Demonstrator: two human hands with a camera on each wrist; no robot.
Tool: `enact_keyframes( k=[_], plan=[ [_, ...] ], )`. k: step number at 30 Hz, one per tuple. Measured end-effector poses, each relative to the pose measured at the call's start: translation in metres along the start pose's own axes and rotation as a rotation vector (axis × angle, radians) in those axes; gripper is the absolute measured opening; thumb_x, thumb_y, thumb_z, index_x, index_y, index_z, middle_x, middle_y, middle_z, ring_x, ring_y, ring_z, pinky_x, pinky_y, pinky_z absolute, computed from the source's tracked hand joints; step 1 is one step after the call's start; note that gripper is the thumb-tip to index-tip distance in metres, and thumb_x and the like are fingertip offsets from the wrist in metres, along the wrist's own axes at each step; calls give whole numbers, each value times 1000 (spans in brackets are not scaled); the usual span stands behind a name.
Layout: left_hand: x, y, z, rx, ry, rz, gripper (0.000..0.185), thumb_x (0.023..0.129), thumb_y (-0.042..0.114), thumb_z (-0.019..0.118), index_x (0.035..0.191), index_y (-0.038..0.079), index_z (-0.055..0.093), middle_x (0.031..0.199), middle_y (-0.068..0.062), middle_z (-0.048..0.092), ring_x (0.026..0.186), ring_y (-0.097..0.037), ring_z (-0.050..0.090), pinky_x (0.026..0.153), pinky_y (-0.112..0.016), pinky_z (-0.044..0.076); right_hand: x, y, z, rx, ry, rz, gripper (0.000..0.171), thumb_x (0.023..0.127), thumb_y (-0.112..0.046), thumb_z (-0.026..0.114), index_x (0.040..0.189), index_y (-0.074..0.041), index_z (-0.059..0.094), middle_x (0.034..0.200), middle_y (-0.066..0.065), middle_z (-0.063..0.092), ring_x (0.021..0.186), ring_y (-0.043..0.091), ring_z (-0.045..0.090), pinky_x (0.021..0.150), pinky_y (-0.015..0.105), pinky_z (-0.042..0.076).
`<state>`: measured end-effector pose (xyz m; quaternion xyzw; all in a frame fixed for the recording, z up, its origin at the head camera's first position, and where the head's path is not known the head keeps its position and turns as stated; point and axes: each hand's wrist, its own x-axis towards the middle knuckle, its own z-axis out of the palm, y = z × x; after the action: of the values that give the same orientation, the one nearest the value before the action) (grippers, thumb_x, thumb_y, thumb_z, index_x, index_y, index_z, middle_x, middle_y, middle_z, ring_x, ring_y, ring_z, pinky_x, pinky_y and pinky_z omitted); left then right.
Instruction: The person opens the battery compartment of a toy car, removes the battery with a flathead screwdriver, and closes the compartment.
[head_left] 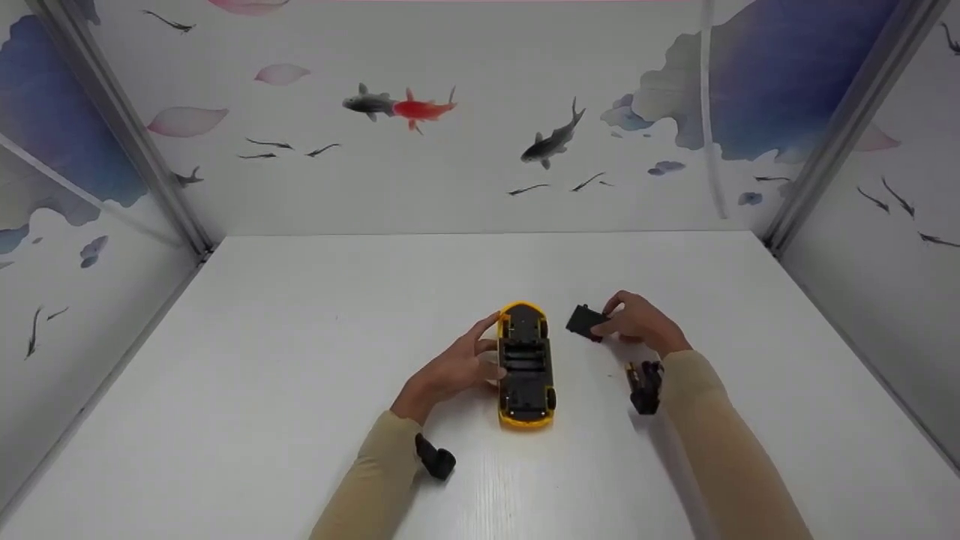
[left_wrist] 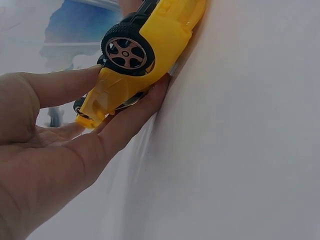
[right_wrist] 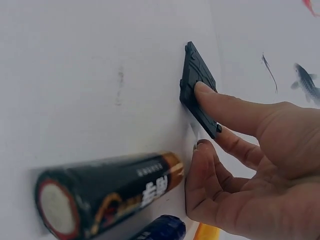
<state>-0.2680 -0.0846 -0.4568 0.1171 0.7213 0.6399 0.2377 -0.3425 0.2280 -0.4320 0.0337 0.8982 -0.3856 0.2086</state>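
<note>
A yellow toy car (head_left: pixel 525 367) lies upside down on the white table, its black underside and an uncovered slotted recess facing up. My left hand (head_left: pixel 454 367) holds the car along its left side, thumb at the underside edge and fingers along the body. In the left wrist view, a spoked wheel (left_wrist: pixel 127 52) shows above the thumb. Right of the car, my right hand (head_left: pixel 637 322) pinches a flat black plastic cover (head_left: pixel 585 322) between thumb and fingers. The same cover (right_wrist: pixel 197 87) is tilted in the right wrist view, close to the table surface.
Near the right hand lies a black and copper battery (right_wrist: pixel 110 192), with a blue battery (right_wrist: pixel 162 227) partly cut off beside it. A yellow-orange thing (right_wrist: pixel 207 232) shows at the frame's bottom. Printed panels (head_left: pixel 465 187) wall the table at the back and sides.
</note>
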Motion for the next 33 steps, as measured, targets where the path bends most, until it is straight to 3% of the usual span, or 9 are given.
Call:
enact_keyframes(
  k=[7, 9, 13, 16, 22, 29, 33],
  plan=[
    [0, 0, -1, 16, 0, 3, 96, 85, -4, 59, 162, 31, 13, 156, -17, 42, 132, -33, 55, 103, -52, 52, -6, -3, 5, 79, 67, -47, 53, 95, -15, 65, 138, 2, 40, 140, 27, 50, 118, 29, 55, 99, 40, 50],
    [-1, 1, -2, 10, -2, 1, 96, 86, -4, 59, 162, 32, 13, 157, -17, 42, 133, -34, 54, 104, -53, 51, -6, -5, 8, 89, 100, -56, 50, 96, -13, 62, 139, 3, 41, 137, 27, 52, 116, 28, 57, 95, 37, 52],
    [-2, 3, -2, -6, -7, -10, 96, 86, -5, 59, 161, 33, 12, 158, -17, 39, 135, -35, 53, 105, -55, 50, -6, -11, 14, 118, 164, -74, 42, 98, -12, 59, 135, 3, 47, 117, 19, 64, 89, 17, 59, 74, 26, 50],
    [-2, 4, 0, -8, -10, -26, 96, 87, -6, 58, 161, 34, 12, 159, -16, 38, 135, -36, 53, 104, -55, 50, -8, -13, 18, 166, 202, -76, 39, 99, -12, 57, 135, 1, 49, 112, 15, 63, 82, 14, 58, 71, 25, 50],
    [-1, 2, 0, -18, -15, -39, 97, 88, -8, 57, 161, 36, 11, 162, -16, 33, 138, -37, 49, 106, -54, 49, -16, -20, 23, 302, 218, -109, 40, 102, -11, 53, 140, 1, 46, 124, 20, 59, 96, 20, 63, 92, 34, 58],
    [-1, 2, -1, -44, -17, -55, 97, 87, -9, 55, 161, 38, 13, 163, -16, 31, 142, -38, 45, 108, -57, 46, -32, -41, 18, 341, 281, -222, 38, 102, -7, 52, 139, 2, 47, 130, 27, 59, 100, 25, 69, 76, 24, 59],
    [-1, 3, 0, -52, -23, -61, 97, 86, -9, 55, 161, 38, 13, 163, -17, 30, 142, -39, 45, 108, -58, 46, -44, -53, 16, 352, 293, -265, 36, 103, -8, 51, 139, -2, 49, 132, 25, 58, 109, 30, 68, 78, 24, 60]
  ],
)
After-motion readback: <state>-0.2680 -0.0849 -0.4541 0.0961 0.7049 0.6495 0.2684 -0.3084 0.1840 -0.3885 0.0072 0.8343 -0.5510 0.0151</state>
